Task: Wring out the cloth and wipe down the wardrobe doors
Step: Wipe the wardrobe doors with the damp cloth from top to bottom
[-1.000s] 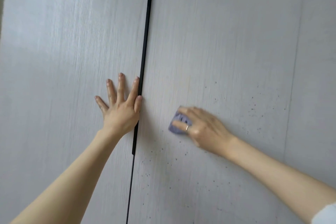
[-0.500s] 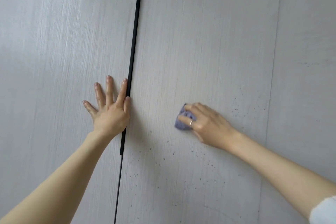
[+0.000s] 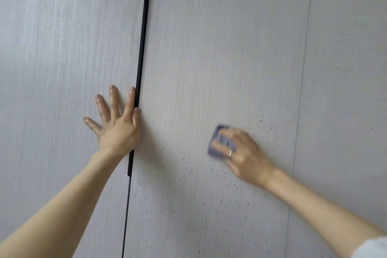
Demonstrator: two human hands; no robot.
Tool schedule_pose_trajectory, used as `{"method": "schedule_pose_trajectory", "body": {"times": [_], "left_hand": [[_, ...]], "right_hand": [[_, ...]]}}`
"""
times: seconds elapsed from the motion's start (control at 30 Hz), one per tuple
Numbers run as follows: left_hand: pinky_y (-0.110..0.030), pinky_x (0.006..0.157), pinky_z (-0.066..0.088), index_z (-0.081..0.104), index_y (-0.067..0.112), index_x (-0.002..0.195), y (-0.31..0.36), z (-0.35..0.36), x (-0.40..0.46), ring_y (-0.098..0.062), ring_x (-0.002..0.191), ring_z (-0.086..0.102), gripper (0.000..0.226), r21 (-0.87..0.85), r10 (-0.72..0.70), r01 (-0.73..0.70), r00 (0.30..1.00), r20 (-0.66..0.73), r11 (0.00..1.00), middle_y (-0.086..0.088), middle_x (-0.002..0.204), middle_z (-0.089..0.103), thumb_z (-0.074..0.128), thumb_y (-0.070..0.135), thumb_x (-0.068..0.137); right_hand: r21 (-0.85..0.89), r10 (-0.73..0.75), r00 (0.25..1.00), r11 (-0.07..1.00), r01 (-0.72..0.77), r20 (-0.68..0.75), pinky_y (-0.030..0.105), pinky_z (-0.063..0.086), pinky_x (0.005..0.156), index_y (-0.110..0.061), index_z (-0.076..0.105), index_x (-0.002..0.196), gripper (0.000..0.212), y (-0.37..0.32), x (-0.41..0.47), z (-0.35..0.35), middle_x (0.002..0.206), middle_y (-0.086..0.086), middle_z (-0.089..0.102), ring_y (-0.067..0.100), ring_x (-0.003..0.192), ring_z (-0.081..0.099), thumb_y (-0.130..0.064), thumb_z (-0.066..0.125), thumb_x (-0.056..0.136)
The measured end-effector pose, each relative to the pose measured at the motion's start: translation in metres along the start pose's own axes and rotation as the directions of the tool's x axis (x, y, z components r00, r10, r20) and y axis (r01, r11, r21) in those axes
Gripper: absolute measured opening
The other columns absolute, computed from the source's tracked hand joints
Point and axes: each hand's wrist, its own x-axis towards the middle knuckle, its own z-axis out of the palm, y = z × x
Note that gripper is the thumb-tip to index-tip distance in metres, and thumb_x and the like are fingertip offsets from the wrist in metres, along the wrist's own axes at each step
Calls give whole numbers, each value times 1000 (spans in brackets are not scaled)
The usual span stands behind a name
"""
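Cloth has slid rightward across the wardrobe door (image 3: 219, 58).
Right hand (image 3: 240, 153) presses the purple cloth (image 3: 217, 148) under curled fingers; left hand (image 3: 117, 125) stays flat, fingers spread, well apart.

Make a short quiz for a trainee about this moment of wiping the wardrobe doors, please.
1. True or false: the left hand lies flat with spread fingers on the left door.
2. What does the right hand press against the middle door?
3. Where do dark specks show? A: on the left door only. B: around and below the cloth.

Key: 1 true. 2 the purple cloth. 3 B.
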Motion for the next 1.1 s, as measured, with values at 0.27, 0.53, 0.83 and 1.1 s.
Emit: {"method": "schedule_pose_trajectory", "body": {"times": [0.27, 0.53, 0.83, 1.1], "left_hand": [[-63, 106, -13, -13, 50, 142, -2, 4, -2, -24, 140, -29, 50, -10, -7, 7, 999, -36, 1000, 7, 154, -27, 10, 42, 99], [-65, 106, -13, -12, 50, 143, 1, 5, -4, -24, 140, -29, 50, -41, -24, 23, 999, -38, 999, 5, 154, -27, 12, 40, 100], [-65, 105, -13, -8, 48, 145, 2, 9, -5, -25, 141, -27, 50, -44, -34, 31, 996, -77, 999, 4, 155, -24, 14, 40, 100], [-65, 104, -15, -7, 49, 144, 2, 9, -6, -25, 140, -28, 50, -55, -27, 23, 997, -78, 998, 4, 155, -25, 15, 40, 100]], "right_hand": [[-134, 236, 971, 962, -238, -37, 49, 51, 80, 0, 66, 109, 38, 83, 51, -44, 109, 27, 59, 44, 97, 57, 9, 68, 72], [-76, 213, 976, 974, -215, -33, 50, 44, 94, -6, 57, 114, 32, 34, 1, -19, 114, 24, 59, 39, 107, 51, -13, 60, 83], [-265, 322, 947, 914, -309, 6, 48, 44, 90, -5, 65, 116, 37, 103, 54, -61, 122, 22, 58, 41, 110, 56, -2, 69, 79], [-125, 536, 831, 824, -553, -149, 48, 45, 90, -7, 64, 117, 39, 65, 11, -40, 122, 24, 56, 41, 110, 53, 0, 64, 79]]}}
